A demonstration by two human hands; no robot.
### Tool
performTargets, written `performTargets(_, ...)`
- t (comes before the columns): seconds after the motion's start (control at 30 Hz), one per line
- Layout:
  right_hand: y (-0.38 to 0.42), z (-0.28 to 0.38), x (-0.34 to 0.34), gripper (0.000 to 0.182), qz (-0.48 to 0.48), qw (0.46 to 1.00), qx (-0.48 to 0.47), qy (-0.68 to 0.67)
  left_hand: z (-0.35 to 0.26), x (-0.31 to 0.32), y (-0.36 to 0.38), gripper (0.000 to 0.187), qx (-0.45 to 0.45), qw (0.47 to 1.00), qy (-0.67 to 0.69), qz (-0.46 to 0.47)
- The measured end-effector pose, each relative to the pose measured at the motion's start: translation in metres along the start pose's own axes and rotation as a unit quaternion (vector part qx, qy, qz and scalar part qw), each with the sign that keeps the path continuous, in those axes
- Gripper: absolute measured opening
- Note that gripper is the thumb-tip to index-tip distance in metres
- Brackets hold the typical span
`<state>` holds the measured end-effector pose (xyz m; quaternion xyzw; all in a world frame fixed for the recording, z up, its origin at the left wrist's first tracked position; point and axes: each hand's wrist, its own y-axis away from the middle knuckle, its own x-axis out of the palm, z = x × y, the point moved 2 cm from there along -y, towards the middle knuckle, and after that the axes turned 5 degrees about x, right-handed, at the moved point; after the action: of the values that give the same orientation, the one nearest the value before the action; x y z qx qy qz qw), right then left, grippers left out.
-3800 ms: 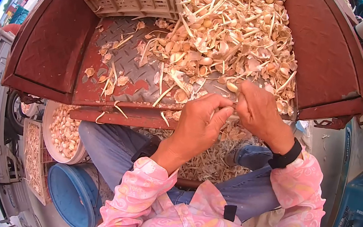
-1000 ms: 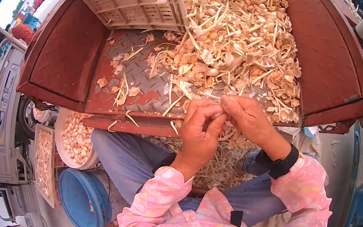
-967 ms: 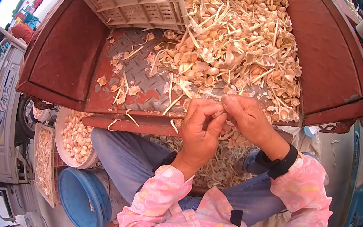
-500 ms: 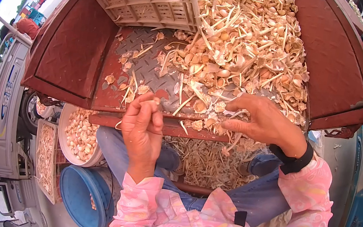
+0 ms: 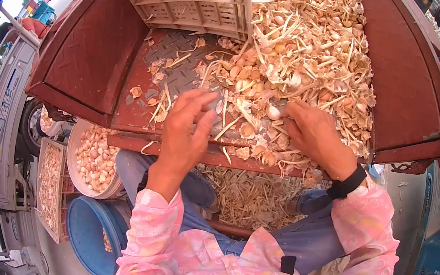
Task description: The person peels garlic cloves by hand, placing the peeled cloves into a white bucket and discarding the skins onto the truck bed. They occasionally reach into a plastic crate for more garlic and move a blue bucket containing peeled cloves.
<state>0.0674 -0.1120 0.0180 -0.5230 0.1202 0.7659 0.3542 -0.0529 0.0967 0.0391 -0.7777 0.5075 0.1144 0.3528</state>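
In the center of the frame, the left hand (image 5: 185, 132) is open, thumb apart from its fingers, over the front edge of the red metal bed (image 5: 145, 117). Right of center, the right hand (image 5: 318, 134) has bent fingers beside a pale garlic clove (image 5: 274, 112); whether it grips anything, I cannot tell. The garlic pile (image 5: 309, 48) spreads across the upper right.
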Motion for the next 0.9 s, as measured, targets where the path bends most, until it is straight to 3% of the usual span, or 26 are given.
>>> performTargets(0.03, -0.003, 0.001, 0.001, 0.015, -0.026, 1.0, 0.0, -0.008, 0.003, 0.027, -0.009, 0.029, 0.135, 0.987, -0.088, 0.017)
performTargets(0.1, -0.013, 0.003, 0.006, 0.013, -0.054, 0.998, -0.009, 0.003, 0.007, 0.063, -0.013, 0.032, 0.122, 0.978, -0.129, 0.11)
performTargets(0.23, -0.02, -0.004, 0.02, 0.011, -0.014, 0.998, -0.056, 0.039, -0.004, 0.065, 0.009, 0.03, 0.098, 0.974, -0.135, 0.151)
performTargets(0.33, -0.014, -0.005, 0.018, 0.017, 0.022, 0.999, -0.001, 0.024, -0.013, 0.049, 0.022, 0.031, 0.104, 0.973, -0.119, 0.166)
performTargets(0.43, -0.011, 0.007, 0.002, 0.017, 0.118, 0.964, 0.097, -0.217, -0.019, 0.045, 0.019, 0.033, 0.076, 0.994, -0.066, 0.049)
performTargets(0.47, -0.009, 0.011, 0.003, 0.016, 0.094, 0.935, 0.089, -0.329, -0.022, 0.048, 0.017, 0.034, -0.008, 0.997, 0.07, 0.043)
performTargets(0.53, -0.005, 0.018, 0.011, 0.014, 0.052, 0.838, 0.064, -0.54, -0.029, 0.061, 0.013, 0.036, -0.173, 0.927, 0.331, 0.024)
performTargets(0.57, -0.005, 0.019, 0.011, 0.015, 0.014, 0.856, 0.039, -0.516, -0.026, 0.066, 0.011, 0.037, -0.211, 0.883, 0.418, 0.046)
performTargets(0.67, 0.001, 0.022, 0.008, 0.012, -0.043, 0.931, 0.055, -0.359, -0.02, 0.079, 0.014, 0.032, -0.264, 0.749, 0.608, -0.009)
performTargets(0.7, 0.001, 0.026, 0.007, 0.012, -0.034, 0.921, 0.069, -0.382, -0.019, 0.082, 0.015, 0.026, -0.285, 0.72, 0.631, -0.042)
performTargets(0.8, -0.002, 0.023, 0.006, 0.015, -0.02, 0.924, 0.009, -0.382, -0.005, 0.082, 0.02, 0.022, -0.291, 0.689, 0.663, -0.04)
performTargets(0.9, -0.003, 0.031, -0.014, 0.015, -0.078, 0.953, -0.002, -0.292, -0.009, 0.078, 0.019, 0.02, -0.322, 0.676, 0.662, -0.01)
